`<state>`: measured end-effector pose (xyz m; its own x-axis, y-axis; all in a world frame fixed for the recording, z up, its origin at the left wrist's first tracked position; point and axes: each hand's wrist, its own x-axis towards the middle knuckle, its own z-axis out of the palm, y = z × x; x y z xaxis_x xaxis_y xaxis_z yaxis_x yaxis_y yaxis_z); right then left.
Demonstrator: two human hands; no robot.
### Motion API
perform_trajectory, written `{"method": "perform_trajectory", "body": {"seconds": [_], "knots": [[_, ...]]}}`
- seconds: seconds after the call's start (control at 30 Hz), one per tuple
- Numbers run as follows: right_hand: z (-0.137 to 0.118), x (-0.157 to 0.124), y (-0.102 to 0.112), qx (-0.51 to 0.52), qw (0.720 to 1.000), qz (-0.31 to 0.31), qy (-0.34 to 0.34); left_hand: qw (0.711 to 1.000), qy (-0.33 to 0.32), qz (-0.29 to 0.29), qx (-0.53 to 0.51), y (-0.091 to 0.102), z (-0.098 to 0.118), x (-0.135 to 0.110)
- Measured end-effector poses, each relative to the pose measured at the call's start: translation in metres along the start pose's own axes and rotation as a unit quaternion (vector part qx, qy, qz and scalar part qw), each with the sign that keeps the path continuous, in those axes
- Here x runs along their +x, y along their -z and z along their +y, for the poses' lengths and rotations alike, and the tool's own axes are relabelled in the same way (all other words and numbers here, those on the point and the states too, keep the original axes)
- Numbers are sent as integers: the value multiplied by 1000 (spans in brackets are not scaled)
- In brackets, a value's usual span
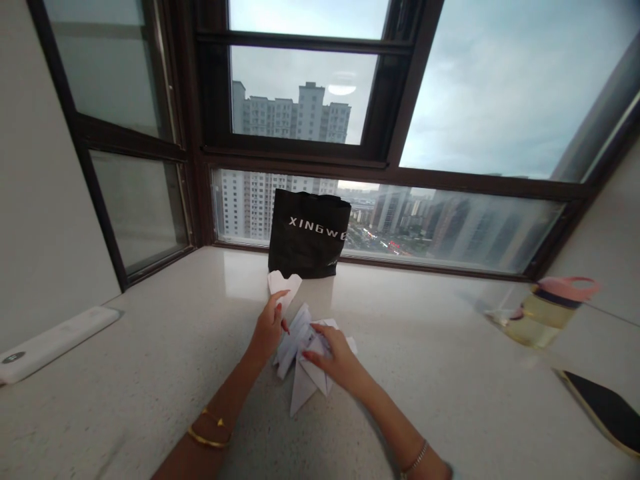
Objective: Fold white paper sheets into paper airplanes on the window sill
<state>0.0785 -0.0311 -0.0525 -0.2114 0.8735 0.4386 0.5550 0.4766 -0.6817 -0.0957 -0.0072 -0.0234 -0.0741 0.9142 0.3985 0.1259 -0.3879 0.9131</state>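
Observation:
My left hand (270,328) pinches a folded white paper piece (284,285) and holds it up just in front of a black paper bag (307,233). My right hand (336,360) rests with bent fingers on a small heap of folded white paper shapes (300,370) lying on the pale stone counter (150,373). The two hands are close together, the left slightly farther from me. Gold bangles ring my left wrist and a thin bracelet my right.
A white power strip (50,343) lies at the left edge by the wall. A bottle with a pink cap (547,310) and a dark flat object (605,410) sit at the right. Dark-framed windows (390,173) run along the back of the counter.

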Motion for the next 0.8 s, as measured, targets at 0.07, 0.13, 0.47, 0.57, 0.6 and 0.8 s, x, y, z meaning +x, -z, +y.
{"method": "perform_trajectory", "body": {"seconds": [0.07,0.13,0.47,0.57,0.6,0.8], "knots": [[1,-4,-3,-62,996,-64,-3,1000,-3,2,23,1,-2,0],[3,-5,-1,-98,990,-103,-21,999,-8,7,34,0,-4,0],[18,18,35,34,997,-38,-63,999,0,34,41,1,-15,3],[10,20,38,-72,996,-13,-45,998,-5,35,55,0,-17,4],[6,19,36,-100,994,-29,-41,998,-7,35,61,0,-18,4],[-27,12,12,-238,951,-192,-46,998,-4,15,63,-2,-17,3]]}}
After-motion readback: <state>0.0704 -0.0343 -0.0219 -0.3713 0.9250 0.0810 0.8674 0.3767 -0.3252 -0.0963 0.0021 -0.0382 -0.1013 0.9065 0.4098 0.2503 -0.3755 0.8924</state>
